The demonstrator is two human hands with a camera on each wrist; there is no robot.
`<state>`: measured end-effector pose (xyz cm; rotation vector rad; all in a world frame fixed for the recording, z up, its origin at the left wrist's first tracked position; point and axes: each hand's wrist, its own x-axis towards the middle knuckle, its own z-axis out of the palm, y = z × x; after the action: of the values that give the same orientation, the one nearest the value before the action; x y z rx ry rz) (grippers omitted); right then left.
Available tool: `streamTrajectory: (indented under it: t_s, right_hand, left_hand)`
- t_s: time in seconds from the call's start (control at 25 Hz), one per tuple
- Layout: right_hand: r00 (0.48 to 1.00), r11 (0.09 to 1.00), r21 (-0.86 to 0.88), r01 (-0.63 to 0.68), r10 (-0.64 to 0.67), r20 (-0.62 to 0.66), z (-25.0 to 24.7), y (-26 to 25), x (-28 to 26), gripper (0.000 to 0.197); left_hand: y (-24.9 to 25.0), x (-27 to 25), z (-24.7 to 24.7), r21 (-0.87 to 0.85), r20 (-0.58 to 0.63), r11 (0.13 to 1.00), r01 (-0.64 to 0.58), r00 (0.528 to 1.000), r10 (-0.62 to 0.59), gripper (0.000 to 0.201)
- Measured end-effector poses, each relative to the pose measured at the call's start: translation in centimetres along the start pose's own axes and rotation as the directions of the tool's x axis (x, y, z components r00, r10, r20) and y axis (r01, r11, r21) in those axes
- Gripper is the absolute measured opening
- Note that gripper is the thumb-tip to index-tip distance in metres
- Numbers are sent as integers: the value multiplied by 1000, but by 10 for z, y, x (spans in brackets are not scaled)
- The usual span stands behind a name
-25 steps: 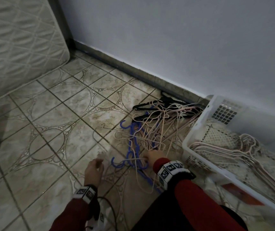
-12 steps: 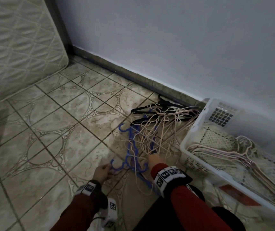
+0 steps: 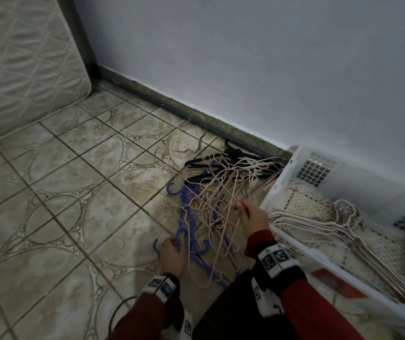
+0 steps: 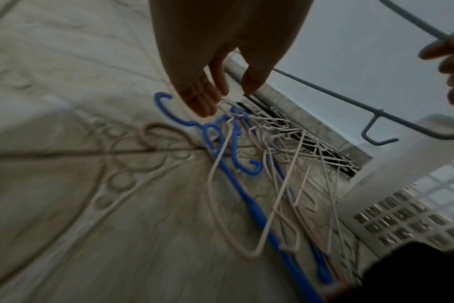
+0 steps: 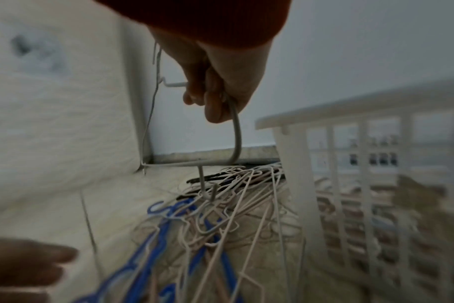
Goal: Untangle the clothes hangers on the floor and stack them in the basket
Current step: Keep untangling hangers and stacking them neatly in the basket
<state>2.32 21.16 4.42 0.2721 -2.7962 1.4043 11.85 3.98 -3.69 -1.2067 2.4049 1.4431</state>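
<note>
A tangle of thin pale pink hangers (image 3: 221, 192), blue hangers (image 3: 184, 217) and black hangers (image 3: 221, 164) lies on the tiled floor beside a white plastic basket (image 3: 277, 182). Several pink hangers (image 3: 319, 224) lie inside the basket. My right hand (image 3: 245, 209) grips one thin pale hanger (image 5: 236, 139) by its wire and holds it above the pile, close to the basket's wall (image 5: 293, 164). My left hand (image 3: 169, 246) is low at the pile's near end. Its straight fingers (image 4: 202, 102) touch a blue hanger (image 4: 179, 121) near its hook.
A quilted mattress (image 3: 24, 69) leans at the far left. The wall and dark baseboard (image 3: 196, 114) run behind the pile. My dark-clothed knee (image 3: 221, 312) is at the bottom, with a black cable (image 3: 118, 312) to its left. Bare tiles spread to the left.
My right hand has risen from the floor and moved right toward the basket, lifting a pale hanger. My left hand has moved right onto the blue hanger.
</note>
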Motion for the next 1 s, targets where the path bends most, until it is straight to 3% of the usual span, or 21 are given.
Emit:
streamTrajectory:
  t_s: [0.12,0.32,0.4,0.48,0.52,0.64,1.0]
  right_hand:
    - [999,998,64,-24,25,-26,-11,7,-11,23]
    - [998,993,102,-57,60,-33,-8,25,-36,26]
    - [993,988,109,-114,116,-18,-13,32,-38,21]
    - [987,983,100,-154,158,-32,-18,34,-38,20]
    - [986,981,106,-159,164,-40,-19,34,-38,25]
    - [986,977,152,-150,159,-50,-19,34,-40,38]
    - [989,983,114,-143,147,-29,-26,43,-54,39]
  left_hand:
    - [28,19,18,155,127,988,4,992,-24,38]
    - [58,27,60,88,386,996,-13,922,-22,22]
    - [62,30,75,-1,466,999,48,884,-42,30]
    - [68,28,76,-55,564,994,99,824,-50,22]
    - [67,31,78,-42,568,995,89,822,-50,26]
    - [56,35,80,38,465,998,45,883,-58,41]
    - [40,33,82,-21,451,984,175,880,-147,42]
